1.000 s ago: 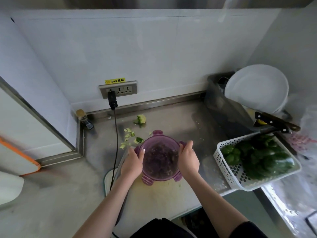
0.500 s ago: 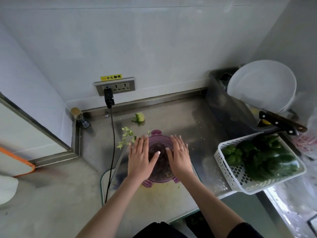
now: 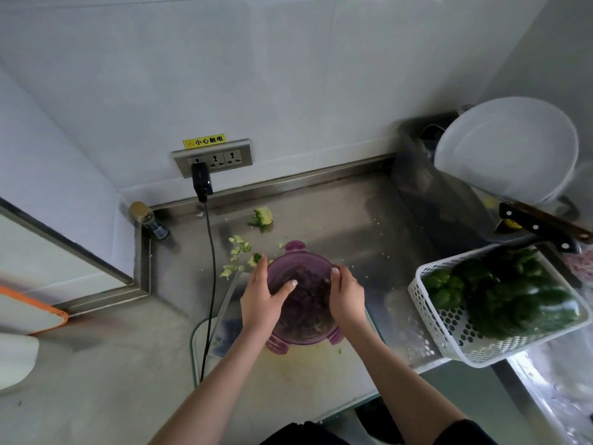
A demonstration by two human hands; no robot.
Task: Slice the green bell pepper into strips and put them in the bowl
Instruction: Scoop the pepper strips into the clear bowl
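- Hands meet over the purple bowl point(image 3: 316, 268): the left hand point(image 3: 260, 300) lies flat across its left part, fingers straight, thumb stretched toward the middle; the right hand point(image 3: 348, 295) rests on its right part with fingers bent down over the rim. Whether the right fingers truly grip the rim cannot be told. The two hands are apart, with the bowl's middle showing between them.
- Bowl stands on the pale cutting board point(image 3: 308, 370), near its far edge, on the steel tabletop point(image 3: 353, 226). It is round, so it has no long axis; its purple clip tabs stick out at the far side and at both near corners. Dark contents show through a translucent purple top; what they are is too blurred to tell.
- Green bell peppers point(image 3: 500, 293) lie heaped in the white perforated basket point(image 3: 455, 329) at the right; the basket's long axis runs from near left to far right, tilted.
- Pepper scraps point(image 3: 239, 252) are scattered just left of the bowl, and a pepper core point(image 3: 263, 216) lies farther back near the wall.
- Knife point(image 3: 542, 224) rests beyond the basket, dark riveted handle pointing left, under a white basin point(image 3: 507, 149).
- Black cable point(image 3: 210, 252) drops from the wall socket point(image 3: 213, 157) past the board's left edge.
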